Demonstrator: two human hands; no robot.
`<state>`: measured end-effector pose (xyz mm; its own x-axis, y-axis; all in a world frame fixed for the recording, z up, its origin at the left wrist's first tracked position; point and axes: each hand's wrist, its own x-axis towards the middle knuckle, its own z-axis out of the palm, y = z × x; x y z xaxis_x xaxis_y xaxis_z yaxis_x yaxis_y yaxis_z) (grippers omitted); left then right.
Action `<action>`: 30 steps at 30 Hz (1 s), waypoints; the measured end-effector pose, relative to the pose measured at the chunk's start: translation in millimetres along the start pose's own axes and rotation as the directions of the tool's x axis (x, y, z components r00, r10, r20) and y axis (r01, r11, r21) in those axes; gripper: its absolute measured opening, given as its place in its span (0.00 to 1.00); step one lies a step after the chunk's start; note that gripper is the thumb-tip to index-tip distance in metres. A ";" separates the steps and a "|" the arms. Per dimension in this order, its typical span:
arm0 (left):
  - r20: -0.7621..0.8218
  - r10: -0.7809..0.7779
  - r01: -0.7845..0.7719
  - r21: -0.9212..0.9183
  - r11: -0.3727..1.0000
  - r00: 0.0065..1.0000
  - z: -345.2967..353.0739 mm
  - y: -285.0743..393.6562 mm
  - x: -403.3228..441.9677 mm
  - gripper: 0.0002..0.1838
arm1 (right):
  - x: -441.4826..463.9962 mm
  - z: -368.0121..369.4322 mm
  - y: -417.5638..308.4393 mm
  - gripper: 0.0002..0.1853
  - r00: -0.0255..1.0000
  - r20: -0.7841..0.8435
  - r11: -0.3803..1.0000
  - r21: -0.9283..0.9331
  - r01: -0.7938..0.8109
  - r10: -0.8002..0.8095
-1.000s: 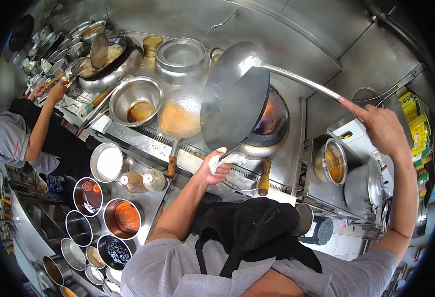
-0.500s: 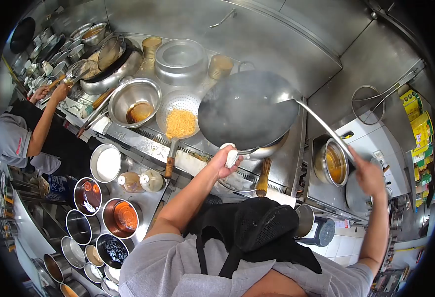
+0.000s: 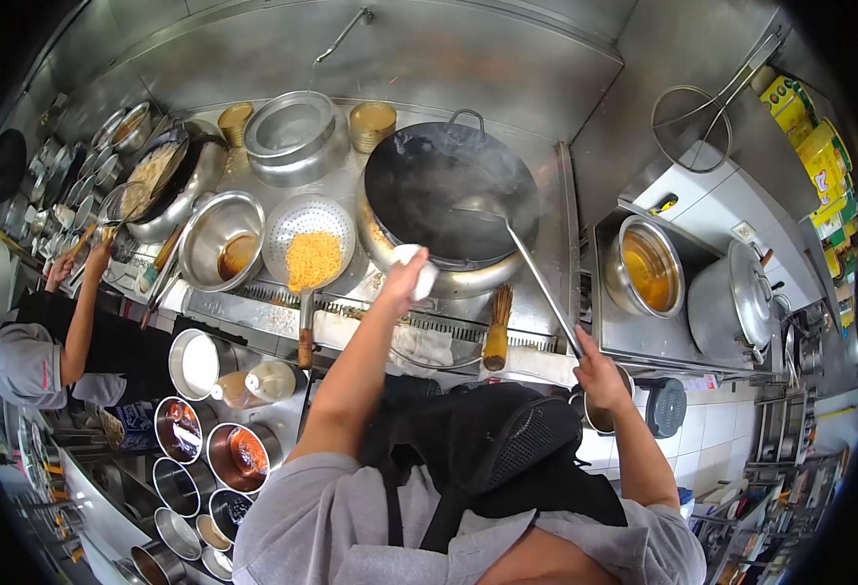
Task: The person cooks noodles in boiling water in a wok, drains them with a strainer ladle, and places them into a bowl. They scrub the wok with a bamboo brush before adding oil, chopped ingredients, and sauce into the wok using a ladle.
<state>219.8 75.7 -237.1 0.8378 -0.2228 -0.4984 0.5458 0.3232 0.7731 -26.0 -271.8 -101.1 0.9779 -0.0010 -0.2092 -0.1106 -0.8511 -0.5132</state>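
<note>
A black wok (image 3: 448, 195) rests on the burner, with faint steam over it and no food visible inside. My left hand (image 3: 405, 283) is closed on a folded white cloth (image 3: 419, 271) at the wok's near edge. The long handle of a metal ladle (image 3: 538, 276) is gripped in my right hand (image 3: 599, 375), and the ladle's bowl lies inside the wok. Left of the wok, a perforated strainer (image 3: 282, 216) holds yellow-orange noodles (image 3: 314, 259). Beside it is a steel bowl (image 3: 204, 229) with brown liquid.
A bamboo brush (image 3: 497, 336) lies in front of the burner. Right are a bowl of amber liquid (image 3: 645, 268) and a lidded pot (image 3: 731, 302). Sauce pots (image 3: 243, 456) and bottles (image 3: 271, 381) stand lower left. A co-worker (image 3: 29, 361) works at another wok on the left.
The wok has come down from its tilted, raised position onto the burner. My right hand has moved down and inward, bringing the ladle into the wok. The view has shifted.
</note>
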 end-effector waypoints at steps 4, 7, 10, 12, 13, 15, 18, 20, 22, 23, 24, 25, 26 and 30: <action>-0.091 0.282 -0.258 0.208 0.943 0.955 -87.1 -6.2 -59.7 0.32 | 0.9 -18.7 -22.1 0.43 0.981 0.196 0.986 0.162 -0.031 -0.001; -0.155 0.365 -0.249 0.489 0.836 0.918 -139.6 -17.6 -83.8 0.31 | 21.2 -34.4 -91.0 0.43 0.888 0.452 0.909 0.330 -0.254 0.084; -0.166 0.418 -0.024 0.910 0.414 0.893 -204.6 -103.5 -35.1 0.33 | 65.5 -9.4 -123.8 0.42 0.845 0.531 0.959 0.269 -0.093 -0.067; -0.241 0.508 0.031 0.921 0.387 0.827 -178.6 -100.8 -56.3 0.35 | 94.7 16.6 -145.6 0.41 0.810 0.563 0.975 0.216 0.048 -0.164; -0.283 0.500 0.080 0.918 0.388 0.818 -175.2 -100.1 -56.1 0.37 | 109.8 32.1 -157.7 0.42 0.781 0.592 0.973 0.217 0.084 -0.199; -0.330 0.441 0.132 0.897 0.423 0.835 -158.4 -78.6 -82.0 0.46 | 132.5 69.1 -160.4 0.43 0.732 0.637 0.967 0.220 0.131 -0.244; -0.333 0.667 0.197 0.941 0.274 0.666 -159.3 -52.8 -118.3 0.45 | 155.3 105.0 -168.2 0.43 0.704 0.623 0.936 0.154 0.317 -0.341; -0.427 0.566 0.266 0.899 0.347 0.706 -175.5 -50.8 -117.2 0.44 | 155.6 117.3 -178.5 0.44 0.700 0.612 0.923 0.149 0.355 -0.368; -0.530 0.351 0.365 0.821 0.439 0.772 -186.9 -46.0 -113.3 0.40 | 156.9 114.5 -199.2 0.43 0.691 0.688 0.966 0.056 0.253 -0.221; -0.528 0.351 0.364 0.823 0.436 0.773 -191.3 -47.8 -110.5 0.40 | 159.1 119.8 -203.3 0.43 0.693 0.687 0.967 0.058 0.249 -0.220; -0.513 0.339 0.364 0.834 0.415 0.788 -193.5 -50.7 -107.6 0.38 | 162.0 124.9 -204.4 0.43 0.724 0.665 0.965 -0.015 0.262 -0.186; -0.495 0.326 0.361 0.846 0.393 0.805 -195.5 -54.2 -105.3 0.37 | 164.3 128.8 -204.8 0.43 0.755 0.638 0.959 -0.091 0.267 -0.150; -0.484 0.290 0.318 0.824 0.469 0.825 -196.4 -52.8 -106.6 0.35 | 165.9 133.6 -208.1 0.44 0.774 0.622 0.949 -0.155 0.273 -0.121; -0.394 0.250 0.188 0.791 0.583 0.884 -200.9 -80.4 -107.5 0.31 | 161.7 150.5 -219.7 0.44 0.851 0.514 0.945 -0.215 0.249 -0.107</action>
<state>88.1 258.5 -324.5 0.8818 0.2467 -0.4019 0.4665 -0.5804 0.6674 129.7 -6.0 -147.5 0.7526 0.3603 -0.5512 0.1767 -0.9168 -0.3580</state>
